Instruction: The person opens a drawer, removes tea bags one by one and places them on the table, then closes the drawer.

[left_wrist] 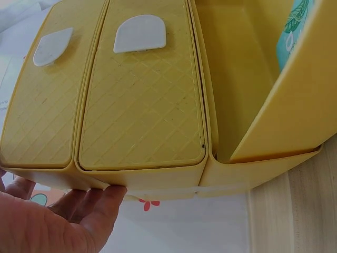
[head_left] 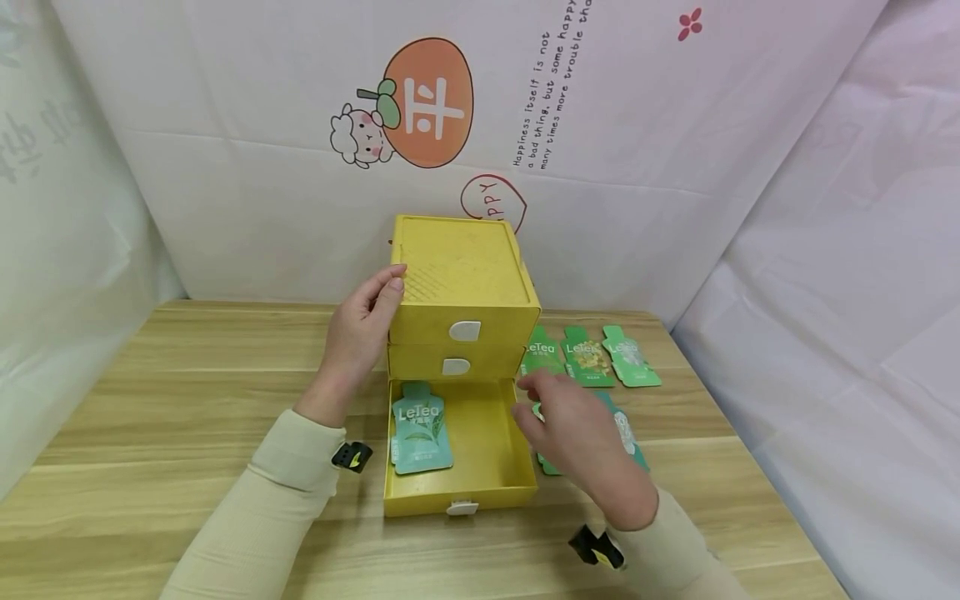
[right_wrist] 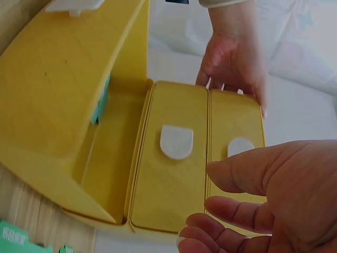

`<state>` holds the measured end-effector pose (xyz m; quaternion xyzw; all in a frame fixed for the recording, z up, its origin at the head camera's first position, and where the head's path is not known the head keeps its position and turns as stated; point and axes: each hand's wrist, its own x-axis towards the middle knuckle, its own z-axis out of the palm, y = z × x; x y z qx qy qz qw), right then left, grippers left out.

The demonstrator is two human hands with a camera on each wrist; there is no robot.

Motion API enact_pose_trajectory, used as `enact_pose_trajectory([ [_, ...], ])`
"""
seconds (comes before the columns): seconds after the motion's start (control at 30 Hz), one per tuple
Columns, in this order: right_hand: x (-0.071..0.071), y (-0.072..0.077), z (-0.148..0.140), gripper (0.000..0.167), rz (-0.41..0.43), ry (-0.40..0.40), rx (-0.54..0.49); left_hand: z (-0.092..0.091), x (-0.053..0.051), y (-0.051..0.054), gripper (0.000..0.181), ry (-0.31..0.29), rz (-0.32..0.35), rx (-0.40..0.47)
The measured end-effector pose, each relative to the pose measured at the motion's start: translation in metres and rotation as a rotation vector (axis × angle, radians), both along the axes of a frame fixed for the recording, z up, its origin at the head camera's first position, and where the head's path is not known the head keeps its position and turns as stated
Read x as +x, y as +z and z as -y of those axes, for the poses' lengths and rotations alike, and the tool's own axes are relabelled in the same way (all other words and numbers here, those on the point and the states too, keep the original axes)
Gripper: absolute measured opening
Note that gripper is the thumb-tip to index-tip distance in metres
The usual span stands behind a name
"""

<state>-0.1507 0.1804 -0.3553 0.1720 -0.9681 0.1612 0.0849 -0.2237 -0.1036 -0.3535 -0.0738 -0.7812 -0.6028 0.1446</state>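
Note:
A yellow unit of stacked drawers (head_left: 465, 258) stands on the table, its bottom drawer (head_left: 487, 479) pulled out. Inside that drawer, on the left, lies a teal LeTea packet (head_left: 422, 437). My left hand (head_left: 356, 333) rests against the unit's upper left side, and its fingers (left_wrist: 100, 216) touch the side wall in the left wrist view. Over the drawer's right edge hovers my right hand (head_left: 585, 442), fingers loosely bent and nothing in them. In the right wrist view, this right hand (right_wrist: 284, 195) is in front of the two shut drawer fronts (right_wrist: 171, 195).
Right of the unit lie several green packets, including one with a yellowish picture (head_left: 588, 358) and a light green one (head_left: 632, 357). More packets, such as a teal one (head_left: 626, 429), are partly hidden by my right hand. A printed white cloth (head_left: 637, 150) hangs behind the wooden table (head_left: 187, 467).

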Motion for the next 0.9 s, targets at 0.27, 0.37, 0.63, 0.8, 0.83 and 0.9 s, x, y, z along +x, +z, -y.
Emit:
enact_pose_trajectory([
  [0.27,0.000,-0.007,0.019,0.031,0.000,0.005,0.065,0.000,-0.001,-0.001,0.054,-0.002,-0.003,-0.003],
  [0.37,0.000,-0.009,0.026,0.031,0.020,0.010,0.072,0.000,-0.001,-0.001,0.054,-0.003,-0.006,-0.002],
  [0.63,-0.003,-0.017,0.039,0.027,0.047,0.067,0.057,0.000,0.000,-0.001,0.053,0.002,-0.005,-0.002],
  [0.8,-0.006,-0.023,0.047,0.027,0.073,0.090,0.072,-0.001,0.000,-0.001,0.053,0.005,-0.005,-0.002],
  [0.83,-0.007,-0.024,0.048,0.027,0.084,0.092,0.076,-0.001,0.000,-0.001,0.053,0.006,-0.005,0.000],
  [0.9,-0.009,-0.026,0.052,0.028,0.108,0.097,0.081,0.000,-0.001,-0.001,0.053,0.007,-0.005,0.000],
])
